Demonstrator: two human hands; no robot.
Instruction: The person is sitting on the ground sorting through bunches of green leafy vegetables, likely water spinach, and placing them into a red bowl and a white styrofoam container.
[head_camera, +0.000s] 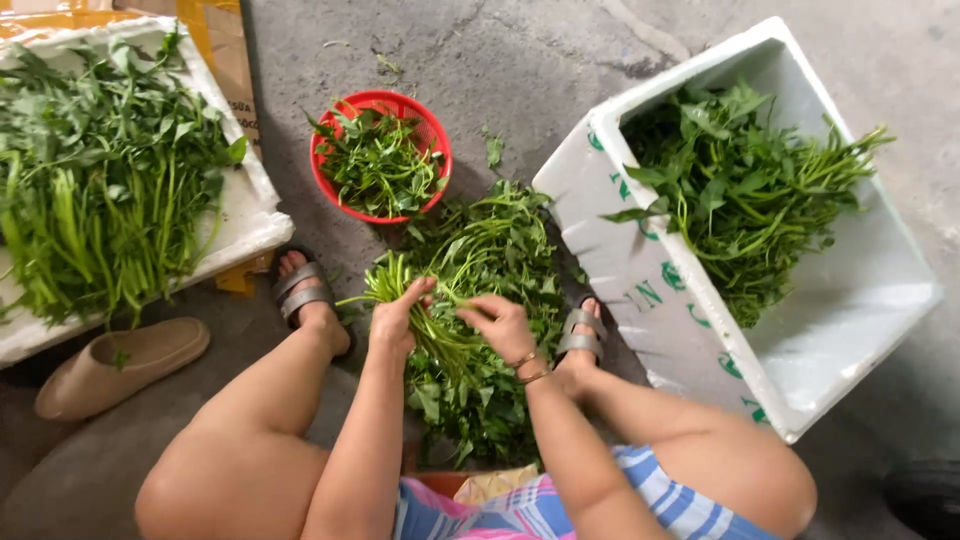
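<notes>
Leafy green stems (425, 310), thin and limp, are gripped in a bunch by the left hand (392, 322), while the right hand (503, 325) is pinched on one stem, above a loose leaf pile (490, 260) on rough concrete. A round red plastic basket (382, 155) of trimmings is seen beyond, flanked by a white foam box (620, 250) with green printing on its side and a white foam tray (250, 215), both filled with greens.

Looks like a market stall's back area or vendor's yard: bare concrete floor (520, 60), big white foam boxes (620, 230) piled with leafy greens (740, 190), and a red plastic basket (433, 140).
</notes>
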